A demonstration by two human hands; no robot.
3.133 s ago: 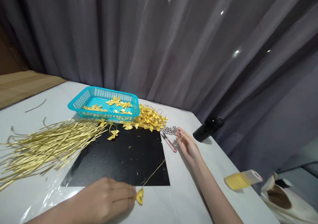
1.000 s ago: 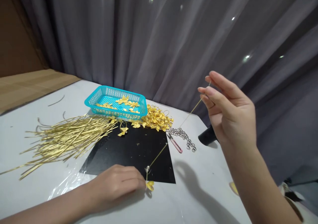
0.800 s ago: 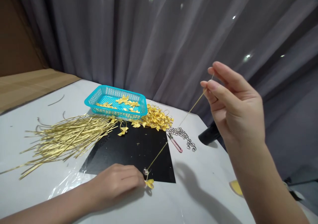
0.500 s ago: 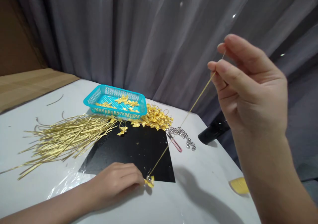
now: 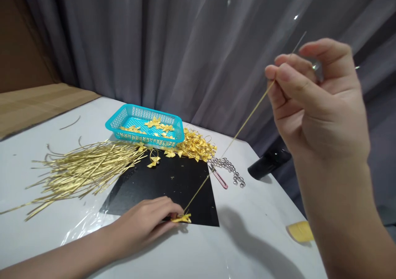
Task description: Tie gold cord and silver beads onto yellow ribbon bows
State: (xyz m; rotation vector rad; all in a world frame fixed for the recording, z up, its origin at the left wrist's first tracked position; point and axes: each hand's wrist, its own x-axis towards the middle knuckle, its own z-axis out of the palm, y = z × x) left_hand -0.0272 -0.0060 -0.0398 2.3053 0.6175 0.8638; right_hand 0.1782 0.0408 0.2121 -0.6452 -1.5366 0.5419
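Observation:
Near the front edge of a black mat (image 5: 154, 184), my left hand (image 5: 156, 217) is closed on a small yellow bow (image 5: 182, 218). A thin golden thread (image 5: 243, 126) runs taut from the bow up to the right. Raised at the right, my right hand (image 5: 318, 89) pinches the thread between thumb and fingertip, its index finger lifted away. A thin, needle-like tip (image 5: 300, 41) sticks up above those fingers. The bell or bead at the bow is mostly hidden by my left fingers.
A turquoise basket (image 5: 145, 124) holds yellow bows; more bows (image 5: 198, 145) are piled beside it. Golden cords (image 5: 83, 169) lie left. Silver bells (image 5: 230, 167), pink snips (image 5: 220, 179), a black cylinder (image 5: 267, 163) and a yellow object (image 5: 300, 232) are on the right.
My right hand has moved slightly right and up, its index finger opening away from the thumb. The bow has tilted flatter in my left hand, which has shifted slightly up.

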